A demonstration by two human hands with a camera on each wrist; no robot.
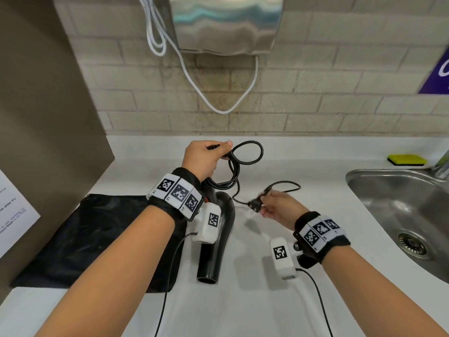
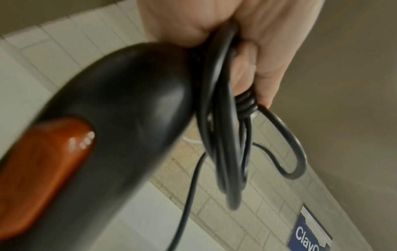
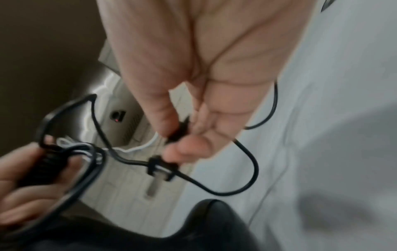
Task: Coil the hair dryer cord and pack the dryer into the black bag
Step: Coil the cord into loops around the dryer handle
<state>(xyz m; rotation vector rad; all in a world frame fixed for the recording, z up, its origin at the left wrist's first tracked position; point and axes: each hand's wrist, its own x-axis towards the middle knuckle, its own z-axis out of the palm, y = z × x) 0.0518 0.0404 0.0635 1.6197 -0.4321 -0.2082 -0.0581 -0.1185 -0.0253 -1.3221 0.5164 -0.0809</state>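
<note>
Head view: left hand [image 1: 206, 158] grips hair dryer [image 1: 215, 237] handle plus coiled cord [image 1: 239, 166] above counter [image 1: 267, 300]. Right hand [image 1: 279, 209] pinches plug [image 1: 255, 205] end. Black bag [image 1: 97, 239] flat on counter, left of dryer.

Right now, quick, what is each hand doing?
Left hand: fingers curled round the coiled cord and the hair dryer handle.
Right hand: fingers pinching the cord near the plug.
</note>
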